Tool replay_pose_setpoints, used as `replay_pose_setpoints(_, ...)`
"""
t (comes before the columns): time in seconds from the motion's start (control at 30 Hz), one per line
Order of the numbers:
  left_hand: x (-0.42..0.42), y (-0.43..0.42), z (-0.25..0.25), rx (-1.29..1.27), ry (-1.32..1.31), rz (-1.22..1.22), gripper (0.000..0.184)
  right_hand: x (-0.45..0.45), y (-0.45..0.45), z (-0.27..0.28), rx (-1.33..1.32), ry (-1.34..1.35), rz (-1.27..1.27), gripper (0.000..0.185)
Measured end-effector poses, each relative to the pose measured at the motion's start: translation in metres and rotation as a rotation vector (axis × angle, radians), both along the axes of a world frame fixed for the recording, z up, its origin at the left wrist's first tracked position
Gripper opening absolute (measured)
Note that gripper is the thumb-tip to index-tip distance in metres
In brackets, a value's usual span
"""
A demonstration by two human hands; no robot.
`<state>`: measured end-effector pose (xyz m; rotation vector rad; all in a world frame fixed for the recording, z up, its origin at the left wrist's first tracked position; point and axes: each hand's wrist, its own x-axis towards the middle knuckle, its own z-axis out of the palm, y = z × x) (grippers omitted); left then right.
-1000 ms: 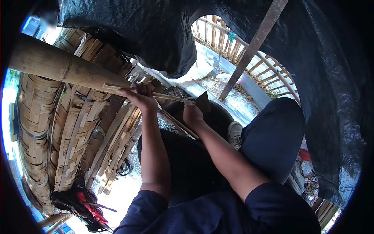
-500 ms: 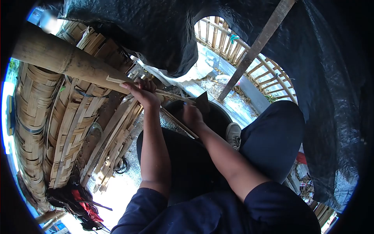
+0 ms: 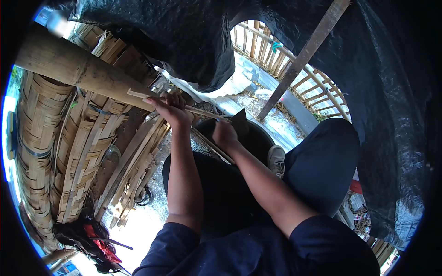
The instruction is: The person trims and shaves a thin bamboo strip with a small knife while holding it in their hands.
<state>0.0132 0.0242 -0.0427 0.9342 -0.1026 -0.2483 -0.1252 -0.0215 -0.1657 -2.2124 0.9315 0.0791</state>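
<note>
My left hand (image 3: 172, 110) is closed around a thin, pale bamboo strip (image 3: 202, 112). One end of the strip sticks out past its thumb, beside a thick bamboo pole (image 3: 80, 69). The other end reaches the top of my right hand (image 3: 224, 134), which is a closed fist over a round black tub (image 3: 260, 138). What sits inside that fist is hidden; a small blue spot shows at its thumb. Just beyond it, a dark, pointed flat piece (image 3: 239, 123) stands against the tub.
Split bamboo slats (image 3: 138, 165) lie to the left, beside rolled woven bamboo (image 3: 39, 138). Black plastic sheeting (image 3: 386, 115) hangs overhead and at right. A slanted wooden post (image 3: 304, 57) stands ahead, before a bamboo fence (image 3: 322, 92). A black and red bundle (image 3: 99, 244) lies lower left.
My right hand has shifted slightly to the left. My left hand and the bamboo strip have moved very slightly to the right.
</note>
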Motion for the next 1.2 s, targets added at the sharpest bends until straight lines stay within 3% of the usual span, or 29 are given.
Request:
replay_pose_setpoints(0.1, 0.000, -0.004, -0.001, 0.028, 0.036, 0.043, 0.069, 0.025, 0.014, 0.056, 0.015, -0.078, -0.016, 0.024)
replay_pose_setpoints(0.2, -0.002, -0.001, 0.004, 0.046, 0.042, 0.073, 0.068, -0.018, -0.002, -0.016, 0.067, 0.017, -0.089, 0.024)
replay_pose_setpoints(0.3, 0.000, -0.004, 0.008, 0.064, 0.025, 0.104, 0.068, -0.017, -0.009, -0.033, 0.060, 0.052, -0.031, 0.022)
replay_pose_setpoints(0.33, -0.001, -0.003, 0.006, 0.084, 0.030, 0.129, 0.067, -0.007, -0.002, -0.019, 0.065, 0.056, -0.030, 0.022)
replay_pose_setpoints(0.4, -0.003, -0.004, 0.008, 0.127, 0.023, 0.147, 0.067, 0.020, 0.013, 0.034, -0.029, -0.207, -0.013, 0.022)
replay_pose_setpoints(0.5, -0.005, -0.004, 0.009, 0.177, -0.013, 0.161, 0.066, 0.008, 0.001, 0.047, 0.086, -0.173, 0.034, 0.023)
replay_pose_setpoints(0.57, -0.006, -0.004, 0.011, 0.186, -0.042, 0.155, 0.066, -0.028, -0.016, -0.015, 0.050, -0.097, -0.014, 0.023)
replay_pose_setpoints(0.67, -0.004, -0.006, 0.012, 0.141, 0.001, 0.147, 0.066, -0.010, -0.014, -0.029, -0.063, -0.083, -0.022, 0.023)
replay_pose_setpoints(0.73, -0.005, -0.006, 0.010, 0.182, -0.002, 0.204, 0.066, 0.008, -0.001, -0.003, -0.129, -0.124, 0.026, 0.023)
replay_pose_setpoints(0.8, -0.003, -0.005, 0.004, 0.156, 0.005, 0.176, 0.066, 0.019, 0.000, 0.059, -0.013, -0.193, 0.065, 0.024)
replay_pose_setpoints(0.87, -0.006, -0.006, 0.010, 0.169, 0.018, 0.190, 0.066, -0.011, -0.009, 0.011, 0.024, -0.312, 0.079, 0.025)
replay_pose_setpoints(0.93, -0.006, -0.004, 0.009, 0.135, 0.011, 0.155, 0.066, -0.045, -0.024, -0.040, -0.009, 0.016, -0.033, 0.022)
replay_pose_setpoints(1.0, -0.002, -0.004, 0.010, 0.113, 0.007, 0.125, 0.066, -0.026, -0.019, -0.039, -0.040, 0.003, -0.052, 0.021)
replay_pose_setpoints(1.07, -0.006, -0.005, 0.009, 0.163, -0.014, 0.169, 0.067, -0.011, -0.005, -0.019, -0.056, 0.018, -0.058, 0.020)
replay_pose_setpoints(1.13, -0.007, -0.004, 0.008, 0.123, -0.006, 0.134, 0.065, 0.005, -0.002, 0.048, -0.060, -0.150, 0.006, 0.021)
replay_pose_setpoints(1.2, -0.009, -0.006, 0.011, 0.142, 0.022, 0.162, 0.065, -0.016, -0.008, 0.034, -0.015, -0.194, 0.047, 0.022)
